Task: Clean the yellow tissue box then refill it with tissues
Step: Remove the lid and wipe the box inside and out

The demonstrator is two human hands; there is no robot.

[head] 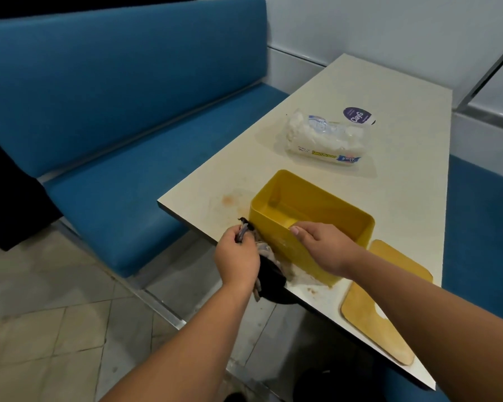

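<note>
The yellow tissue box (311, 210) stands open and empty near the table's front edge. My right hand (321, 245) grips its near rim, thumb inside. My left hand (237, 258) holds a dark, greyish rag (269, 264) bunched against the box's near outer wall. The box's wooden lid (381, 300) lies flat on the table to the right of the box. A clear plastic pack of white tissues (321, 137) lies farther back on the table.
The cream table (404, 181) carries an orange stain (227, 200) left of the box and a purple round sticker (357, 115) behind the pack. A blue padded bench (122, 111) runs along the left. Another blue seat (482, 227) is at right. Tiled floor lies below.
</note>
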